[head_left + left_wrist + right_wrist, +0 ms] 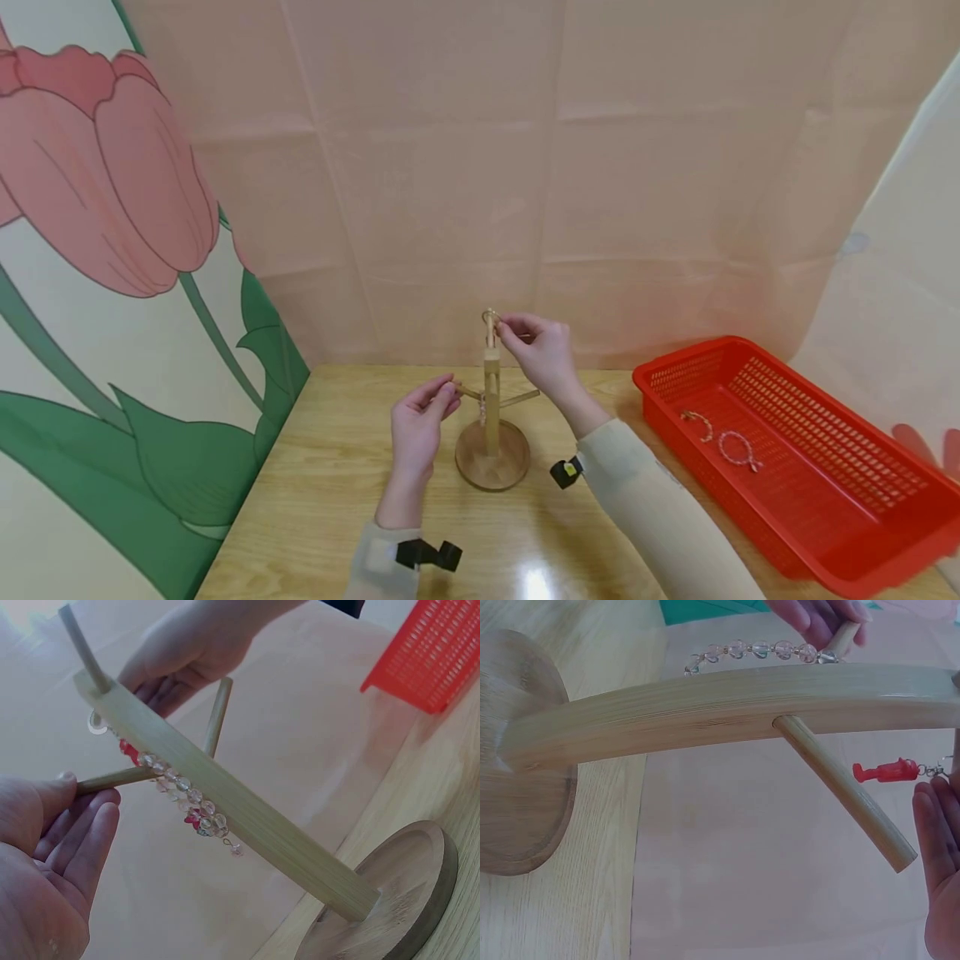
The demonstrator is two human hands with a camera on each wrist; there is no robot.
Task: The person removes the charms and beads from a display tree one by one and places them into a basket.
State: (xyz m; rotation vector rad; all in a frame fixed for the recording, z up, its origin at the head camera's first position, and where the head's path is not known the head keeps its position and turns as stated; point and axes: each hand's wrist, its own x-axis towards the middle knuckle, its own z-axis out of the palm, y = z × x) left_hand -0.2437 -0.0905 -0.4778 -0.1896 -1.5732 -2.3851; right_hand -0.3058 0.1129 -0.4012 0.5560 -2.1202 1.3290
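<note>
Steadying the stand (492, 417), it seems, we pinch its left peg (120, 780) between thumb and fingers of our left hand (416, 421), with a bracelet (208, 808) hanging from it beside the post (232, 802). Our right hand (546, 354), thumb and fingertips together, pinches the keychain (896, 771) near the top; whether it loops over a peg, we cannot tell. The basket (652, 408) holds two bracelets (708, 427), probably for easy reach.
</note>
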